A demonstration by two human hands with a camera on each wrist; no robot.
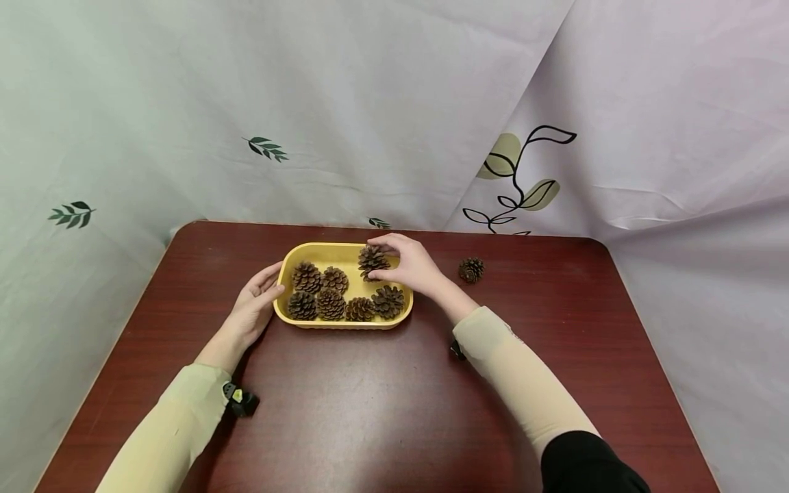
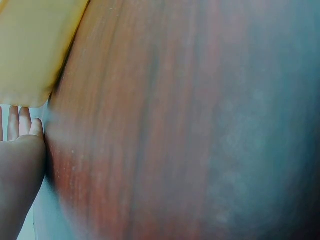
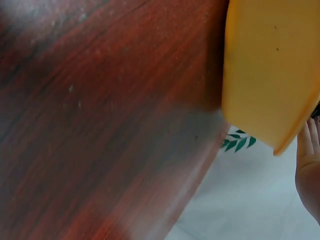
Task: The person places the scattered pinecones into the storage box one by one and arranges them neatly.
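A yellow oblong tray (image 1: pixel 345 325) stands near the table's back edge with several brown pine cones (image 1: pixel 331 303) in it, mostly along its front side and left end. My right hand (image 1: pixel 407 263) pinches another pine cone (image 1: pixel 372 261) between thumb and fingers, over the back right part of the tray. Whether this cone touches the tray floor I cannot tell. My left hand (image 1: pixel 255 305) touches the tray's left end, fingers fairly straight and thumb near the rim. The left wrist view shows its fingers (image 2: pixel 25 120) against the tray's end wall.
One more pine cone (image 1: pixel 471 270) lies on the dark red table (image 1: pixel 370 397), to the right of the tray. A pale cloth with printed leaves (image 1: pixel 265 148) hangs behind the table. Small black devices (image 1: pixel 242 400) are worn at the wrists.
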